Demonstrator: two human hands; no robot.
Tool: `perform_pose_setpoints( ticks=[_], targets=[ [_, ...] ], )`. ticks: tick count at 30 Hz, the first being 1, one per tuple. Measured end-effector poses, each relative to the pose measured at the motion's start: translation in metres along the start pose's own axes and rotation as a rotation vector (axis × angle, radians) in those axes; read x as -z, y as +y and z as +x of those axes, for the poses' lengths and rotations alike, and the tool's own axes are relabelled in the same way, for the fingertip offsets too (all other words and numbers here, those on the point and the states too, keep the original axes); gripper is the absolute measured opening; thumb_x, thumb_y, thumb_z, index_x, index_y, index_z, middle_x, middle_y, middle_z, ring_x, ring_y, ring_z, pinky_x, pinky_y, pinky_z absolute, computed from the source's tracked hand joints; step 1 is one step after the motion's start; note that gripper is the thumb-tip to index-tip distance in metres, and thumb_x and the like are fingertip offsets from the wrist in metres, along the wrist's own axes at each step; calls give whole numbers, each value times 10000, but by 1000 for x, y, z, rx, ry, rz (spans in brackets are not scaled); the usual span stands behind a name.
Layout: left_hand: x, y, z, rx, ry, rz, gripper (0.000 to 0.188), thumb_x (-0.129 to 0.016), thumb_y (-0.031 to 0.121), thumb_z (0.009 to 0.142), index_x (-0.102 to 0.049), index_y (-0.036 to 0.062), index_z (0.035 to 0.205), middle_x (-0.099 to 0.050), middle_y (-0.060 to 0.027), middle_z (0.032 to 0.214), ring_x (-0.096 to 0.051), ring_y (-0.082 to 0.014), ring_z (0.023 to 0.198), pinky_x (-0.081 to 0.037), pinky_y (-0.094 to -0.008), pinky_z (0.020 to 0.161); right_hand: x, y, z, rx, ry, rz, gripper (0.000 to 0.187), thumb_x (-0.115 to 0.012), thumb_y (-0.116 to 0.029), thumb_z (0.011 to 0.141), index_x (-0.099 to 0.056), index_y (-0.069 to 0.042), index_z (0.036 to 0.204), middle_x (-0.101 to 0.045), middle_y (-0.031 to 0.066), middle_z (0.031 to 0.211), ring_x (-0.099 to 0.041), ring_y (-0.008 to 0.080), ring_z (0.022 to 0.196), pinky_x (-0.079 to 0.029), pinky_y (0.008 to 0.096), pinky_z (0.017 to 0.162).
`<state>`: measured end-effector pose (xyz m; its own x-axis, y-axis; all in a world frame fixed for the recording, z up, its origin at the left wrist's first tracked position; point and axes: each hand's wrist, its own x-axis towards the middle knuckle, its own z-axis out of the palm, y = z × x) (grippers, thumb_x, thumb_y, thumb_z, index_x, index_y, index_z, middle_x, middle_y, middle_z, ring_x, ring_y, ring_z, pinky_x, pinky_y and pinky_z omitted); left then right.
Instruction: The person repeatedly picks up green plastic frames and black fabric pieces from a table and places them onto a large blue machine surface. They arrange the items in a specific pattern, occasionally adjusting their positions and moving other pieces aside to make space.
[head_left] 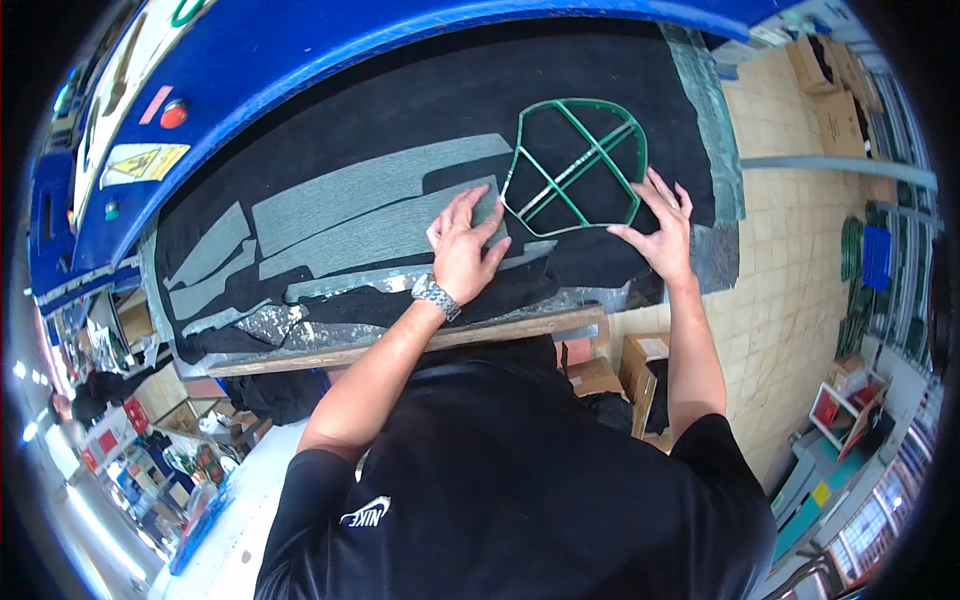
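A green cutting die (pixel 583 156), a curved outline with crossed bars inside, lies on a black sheet of material (pixel 400 95). My right hand (pixel 662 232) grips the die's lower right corner, thumb on the near edge and fingers along the right side. Just left of the die, my left hand (pixel 462 250) rests palm down with its fingers spread. One of its fingertips meets or nearly meets the die's left edge. Beneath that hand and further left, grey gaps (pixel 330 225) shaped like cut-out pieces show in the black sheet.
A blue machine beam (pixel 330 60) arches over the far side, with a red button (pixel 174 113) at its left. A wooden strip (pixel 420 342) runs along the near edge. Cardboard boxes (pixel 640 365) stand below, and a grey bar (pixel 840 170) juts out at right.
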<state>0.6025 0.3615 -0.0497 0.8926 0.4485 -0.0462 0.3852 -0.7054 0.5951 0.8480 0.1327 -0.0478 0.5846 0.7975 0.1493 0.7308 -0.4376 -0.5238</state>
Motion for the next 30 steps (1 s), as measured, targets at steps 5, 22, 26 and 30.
perform_pose_setpoints(
  ticks=[5,22,26,30],
  targets=[
    [-1,1,-1,-5,23,8,490,-767,236,827,-671,151,1300,-449,-109,1525,-398,-338,1403,-286,-481,1094,-1,2,-2,1,-10,-4,719,-937,-334,599,-691,-68,1220,-660,133,1351,-524,262,1382,-239,480,1179],
    [72,-17,-87,-115,129,-49,277,-696,198,919,-694,46,1152,-686,-126,1014,-656,-331,977,-526,-422,840,1,-97,-15,-27,230,-91,740,-847,-253,787,-523,-42,1418,-473,235,1485,-435,414,1388,-376,487,1141],
    [78,-61,-166,72,-36,73,296,-717,272,890,-726,80,1114,-677,-89,1002,-634,-339,934,-507,-444,840,-1,-191,17,196,289,167,457,-782,-217,864,-653,-35,1262,-638,205,1290,-614,337,1212,-482,421,1033],
    [84,-63,-177,-27,158,163,325,-732,268,871,-733,85,1141,-656,-77,1015,-593,-323,973,-477,-441,893,5,-257,102,162,231,375,180,-605,-146,1000,-686,11,1029,-738,163,899,-737,280,856,-570,363,762]
  ],
)
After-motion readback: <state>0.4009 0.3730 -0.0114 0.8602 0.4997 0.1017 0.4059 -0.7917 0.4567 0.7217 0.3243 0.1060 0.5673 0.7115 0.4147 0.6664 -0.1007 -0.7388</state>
